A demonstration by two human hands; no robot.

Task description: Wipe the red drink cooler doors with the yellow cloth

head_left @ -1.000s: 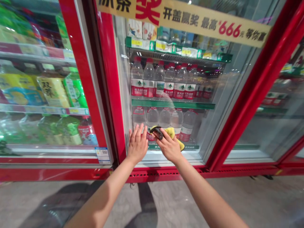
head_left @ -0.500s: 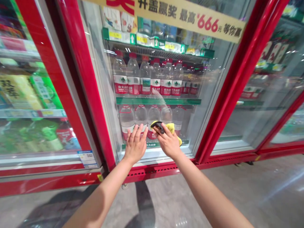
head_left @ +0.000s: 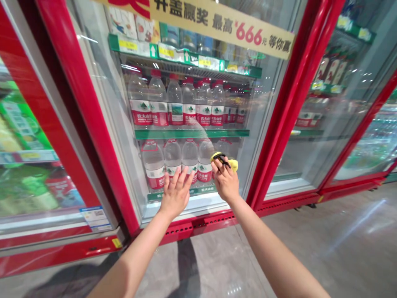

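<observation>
In the head view my right hand (head_left: 227, 182) is closed on a yellow cloth (head_left: 233, 165), which has a dark strip along it that I cannot fully make out. The cloth lies against the glass door (head_left: 198, 203) of a red-framed drinks cooler. To its left, my left hand (head_left: 176, 191) rests flat on the same glass, fingers spread and holding nothing. Behind the glass, water bottles (head_left: 153, 163) with red and white labels stand in the lower row, some of them partly hidden by my hands. A pale curved streak (head_left: 200, 131) shows on the glass above the cloth.
Red door frames (head_left: 287, 111) bound the glass on both sides. Across the top runs a yellow banner strip (head_left: 217, 25). More bottles (head_left: 141, 97) stand on the upper shelf. Neighbouring coolers hold green bottles (head_left: 23, 120). Grey floor (head_left: 217, 265) lies below.
My right hand has slid the cloth to the right across the glass, widening the gap between my hands. My left hand stays open on the glass, and the whole view has shifted right.
</observation>
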